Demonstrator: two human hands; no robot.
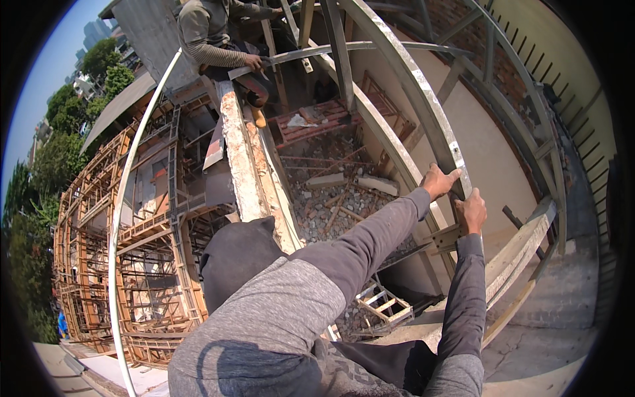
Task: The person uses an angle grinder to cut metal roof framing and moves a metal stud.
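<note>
A long grey metal channel beam (423,86) runs from the top of the view down to my hands, looking curved in the wide picture. My left hand (439,182) is closed over its edge, the arm stretched across from the left. Just below and to the right, my right hand (471,212) grips the same beam, its thumb and fingers on the edge. Some of the fingers of both hands are hidden behind the metal. Under my hands, a short metal bracket (444,238) sits at the joint with other framing.
A co-worker (206,36) sits at the top left, a hand at a thin metal bar (297,55). A broken wall top (239,155) runs between us. Rubble (324,205) lies far below, past a ladder-like frame (383,306). Scaffolding (126,264) stands left; a concrete ledge (519,251) lies right.
</note>
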